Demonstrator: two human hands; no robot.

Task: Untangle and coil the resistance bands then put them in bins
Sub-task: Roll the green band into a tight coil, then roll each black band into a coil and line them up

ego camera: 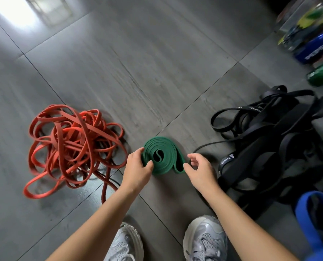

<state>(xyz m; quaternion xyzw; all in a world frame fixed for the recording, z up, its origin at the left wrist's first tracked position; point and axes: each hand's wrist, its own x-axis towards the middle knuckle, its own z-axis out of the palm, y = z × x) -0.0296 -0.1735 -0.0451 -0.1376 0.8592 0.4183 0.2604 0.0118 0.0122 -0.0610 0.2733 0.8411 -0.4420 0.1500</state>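
View from above of a person's two bare forearms reaching down to a dark grey tiled floor (156,63), smooth and slightly glossy, with thin straight grout lines. Between the hands a flat, matte green band (162,157) lies on the floor, wound into a tight oval spiral with a small S-shaped hollow at its centre. One loose loop of it sticks out at the right.

The left hand (138,166) grips the coil's left side, with the thumb on top and the fingers curled round the outer edge. The right hand (200,170) has loosely curved, spread fingers and holds nothing. Its thumb tip touches the end of the loose loop.

Left of the coil, apart from it, sits a tangled heap of thin red bands (72,144) with loops spilling outward. On the right is a larger heap of wide black bands (270,147), one thin strand trailing toward the right hand. A thick blue band (315,219) shows at the lower right edge.

Far upper right, blurred, a clear bin (288,19) holds coloured rolls; a blue roll (315,48) and a green roll (322,74) sit near it. Bare tiles stretch above the coil. Two grey mesh shoes (205,238) are at the bottom.
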